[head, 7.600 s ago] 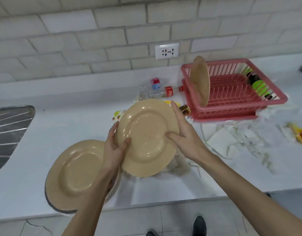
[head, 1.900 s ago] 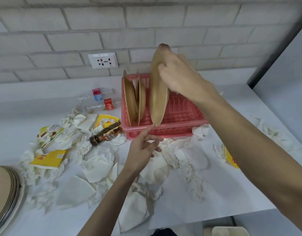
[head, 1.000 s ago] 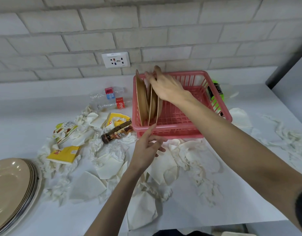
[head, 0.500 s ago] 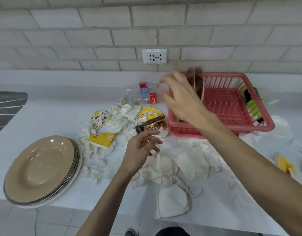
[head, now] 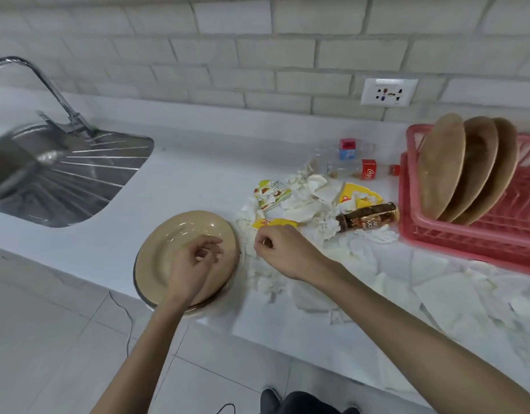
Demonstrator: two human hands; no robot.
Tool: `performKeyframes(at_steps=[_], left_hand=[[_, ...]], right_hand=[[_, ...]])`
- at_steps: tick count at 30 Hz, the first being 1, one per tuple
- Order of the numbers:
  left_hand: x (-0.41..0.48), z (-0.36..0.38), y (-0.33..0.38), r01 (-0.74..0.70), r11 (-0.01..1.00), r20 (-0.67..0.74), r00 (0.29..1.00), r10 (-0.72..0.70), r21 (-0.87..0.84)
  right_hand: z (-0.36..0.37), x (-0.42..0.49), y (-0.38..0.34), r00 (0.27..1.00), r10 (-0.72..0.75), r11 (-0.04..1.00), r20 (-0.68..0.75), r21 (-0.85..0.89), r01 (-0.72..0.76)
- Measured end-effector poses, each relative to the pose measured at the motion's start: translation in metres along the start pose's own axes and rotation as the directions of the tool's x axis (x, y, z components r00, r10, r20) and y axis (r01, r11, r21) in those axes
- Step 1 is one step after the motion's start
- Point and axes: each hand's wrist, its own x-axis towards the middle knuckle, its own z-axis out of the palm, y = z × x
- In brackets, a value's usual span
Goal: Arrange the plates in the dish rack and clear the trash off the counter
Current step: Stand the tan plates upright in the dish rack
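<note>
A: How much of the sink shows?
B: Only part. The left edge cuts it, and the basin is a blur. The faucet runs off that edge too.
A: And the dish rack?
B: The right edge cuts it off.
A: The stack of plates?
B: The left hand covers its near right part. The count under the top plate cannot be told, and that hand's fingers are smeared.
A: The right hand?
B: Its fingers are curled under, so whether it pinches anything is hidden. It covers part of the yellow wrapper. The brown bottle has a label too blurred to read.
</note>
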Motion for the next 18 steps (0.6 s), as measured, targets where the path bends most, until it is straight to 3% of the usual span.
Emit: performKeyframes(at_steps=[4,8,12,18], left_hand=[[0.025,-0.053,-0.04,-0.041,0.96,-0.092,0.993,0.069,0.276],[0.051,-0.088,-0.081,0.019,0.827,-0.114,0.992,0.054,0.562],[0.064,-0.103,-0.106,0.127,0.864,-0.111,0.99,-0.083,0.488],[0.072,-0.105,-0.106,0.015,0.969,-0.146,0.989,0.022,0.246]], right_hand=[[0.033,0.014,-0.011,0.995,0.075,0.997,0.065,0.028,-0.077],[0.055,0.021,-0.015,0.99,0.12,0.992,0.072,0.039,-0.123],[0.069,0.031,-0.015,0.982,0.179,0.984,0.06,-0.021,-0.178],[0.083,0.038,-0.016,0.976,0.214,0.976,0.05,-0.056,-0.211]])
